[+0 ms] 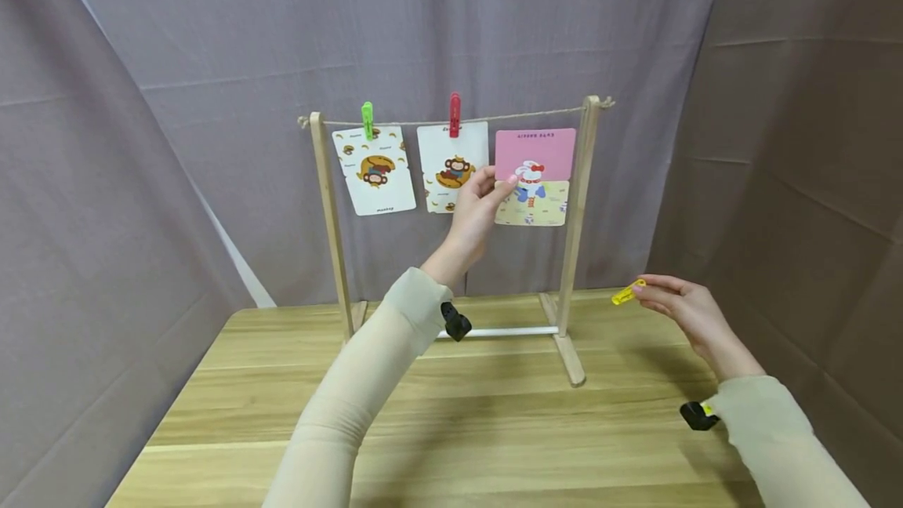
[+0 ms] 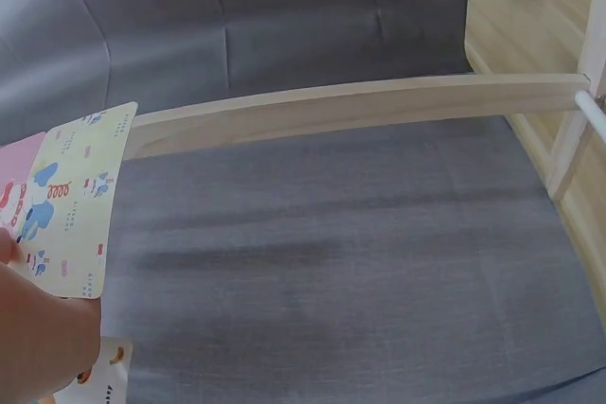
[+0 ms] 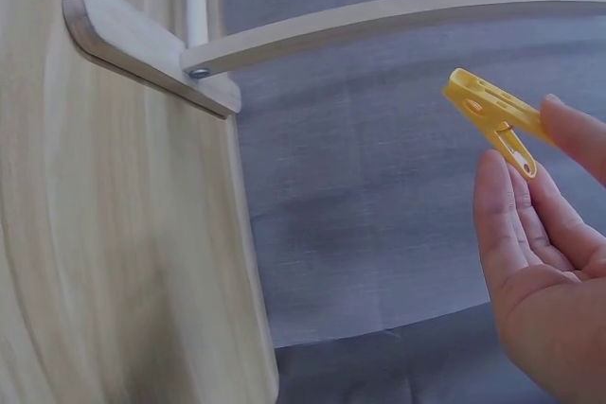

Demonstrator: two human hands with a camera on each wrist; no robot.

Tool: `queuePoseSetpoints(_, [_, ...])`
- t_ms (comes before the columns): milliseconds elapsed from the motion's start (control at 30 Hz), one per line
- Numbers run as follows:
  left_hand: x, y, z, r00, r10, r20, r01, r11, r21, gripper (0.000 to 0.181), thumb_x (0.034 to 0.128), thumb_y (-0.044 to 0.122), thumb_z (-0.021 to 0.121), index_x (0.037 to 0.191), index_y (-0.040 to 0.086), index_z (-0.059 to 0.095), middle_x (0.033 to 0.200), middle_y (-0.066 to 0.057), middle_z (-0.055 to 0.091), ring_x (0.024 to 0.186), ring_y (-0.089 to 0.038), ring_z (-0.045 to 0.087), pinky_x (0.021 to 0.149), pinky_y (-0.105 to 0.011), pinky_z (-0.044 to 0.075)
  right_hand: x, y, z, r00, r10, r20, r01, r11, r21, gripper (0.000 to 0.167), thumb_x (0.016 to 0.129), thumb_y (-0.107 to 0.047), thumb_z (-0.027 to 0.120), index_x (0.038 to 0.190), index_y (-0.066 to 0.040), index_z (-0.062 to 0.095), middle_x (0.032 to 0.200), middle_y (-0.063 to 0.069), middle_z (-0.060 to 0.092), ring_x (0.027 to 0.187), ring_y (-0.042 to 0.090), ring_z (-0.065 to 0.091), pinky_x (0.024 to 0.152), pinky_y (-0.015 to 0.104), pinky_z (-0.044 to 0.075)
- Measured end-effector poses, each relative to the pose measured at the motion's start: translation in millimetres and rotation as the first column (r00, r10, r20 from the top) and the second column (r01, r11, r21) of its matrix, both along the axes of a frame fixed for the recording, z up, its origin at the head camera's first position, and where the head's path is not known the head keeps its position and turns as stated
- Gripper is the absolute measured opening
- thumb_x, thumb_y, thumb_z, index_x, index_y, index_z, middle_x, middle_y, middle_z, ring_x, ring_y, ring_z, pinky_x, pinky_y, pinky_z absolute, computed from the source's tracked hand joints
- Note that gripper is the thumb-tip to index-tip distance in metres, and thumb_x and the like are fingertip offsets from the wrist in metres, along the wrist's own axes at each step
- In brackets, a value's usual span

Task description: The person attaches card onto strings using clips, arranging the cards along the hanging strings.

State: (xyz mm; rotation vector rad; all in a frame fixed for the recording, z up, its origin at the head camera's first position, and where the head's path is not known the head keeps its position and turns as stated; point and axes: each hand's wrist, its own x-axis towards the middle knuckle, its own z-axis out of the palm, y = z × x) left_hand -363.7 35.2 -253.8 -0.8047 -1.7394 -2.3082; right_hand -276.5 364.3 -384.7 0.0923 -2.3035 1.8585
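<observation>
My left hand pinches the left edge of a pink and yellow card with a white cartoon figure on it. The card is held upright just below the string, close to the right post. In the left wrist view the same card shows its yellow half. Over the table's right side, my right hand holds a yellow clothespin between thumb and fingers. The right wrist view shows this clothespin gripped by its handle ends.
A green clothespin and a red clothespin fix two monkey cards, one left and one middle, to the string. The wooden frame stands on the table, with a grey curtain behind.
</observation>
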Motion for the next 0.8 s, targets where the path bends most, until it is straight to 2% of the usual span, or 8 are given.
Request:
queuePoseSetpoints(133, [-1.5,1.6,-1.2,1.0,0.014,0.007,-0.014,1.0,0.013,0.023,0.0966,0.011,0.068,0.116,0.001,0.064,0.104,-0.008,0.071,0.086,-0.012,0.064,0.078,-0.026,0.052,-1.6,4,9.5,1.0,0.002,0.001,-0.001,0.999,-0.034,0.017,0.097,-0.022,0.07,0.113,-0.023,0.064,0.1,-0.018,0.071,0.09,-0.001,0.069,0.08,0.013,0.052])
queuePoseSetpoints(233, [-2.5,2.3,-0.3,1.0,0.018,0.013,-0.018,1.0,0.007,0.021,0.0967,0.013,0.068,0.115,0.003,0.064,0.105,-0.008,0.071,0.088,-0.014,0.064,0.079,-0.026,0.052,-3.3,7,18.7,1.0,0.0,0.001,0.0,0.995,-0.103,0.014,0.096,-0.02,0.071,0.108,-0.025,0.067,0.099,-0.017,0.072,0.089,-0.001,0.069,0.081,0.013,0.052])
queuePoseSetpoints(367, [-4.3,4.1,3.1,1.0,0.015,0.008,-0.015,1.0,-0.011,0.02,0.0971,0.016,0.068,0.115,0.006,0.064,0.105,-0.008,0.071,0.089,-0.015,0.065,0.08,-0.027,0.053,-8.8,11,32.6,1.0,0.008,-0.03,-0.016,0.963,-0.271,0.013,0.094,-0.01,0.072,0.102,-0.02,0.072,0.096,-0.01,0.074,0.086,0.003,0.071,0.08,0.016,0.054])
queuePoseSetpoints(467, [-4.6,6.3,5.2,1.0,0.024,-0.001,-0.024,1.0,-0.02,0.021,0.0969,0.016,0.069,0.115,0.005,0.065,0.105,-0.008,0.071,0.089,-0.016,0.065,0.08,-0.027,0.053,-15.1,14,43.3,0.998,-0.008,-0.057,-0.012,0.94,-0.34,0.013,0.093,-0.005,0.072,0.098,-0.017,0.075,0.093,-0.006,0.075,0.084,0.005,0.072,0.077,0.018,0.055])
queuePoseSetpoints(800, [-3.7,11.5,3.5,0.999,0.04,0.0,-0.04,0.999,0.017,0.021,0.0969,0.013,0.068,0.114,0.001,0.064,0.1,-0.005,0.07,0.086,-0.013,0.064,0.077,-0.026,0.052,-33.5,17,89.5,0.99,-0.09,-0.11,0.041,0.922,-0.386,0.015,0.089,-0.001,0.075,0.09,-0.016,0.078,0.089,-0.005,0.075,0.079,0.006,0.071,0.076,0.019,0.056])
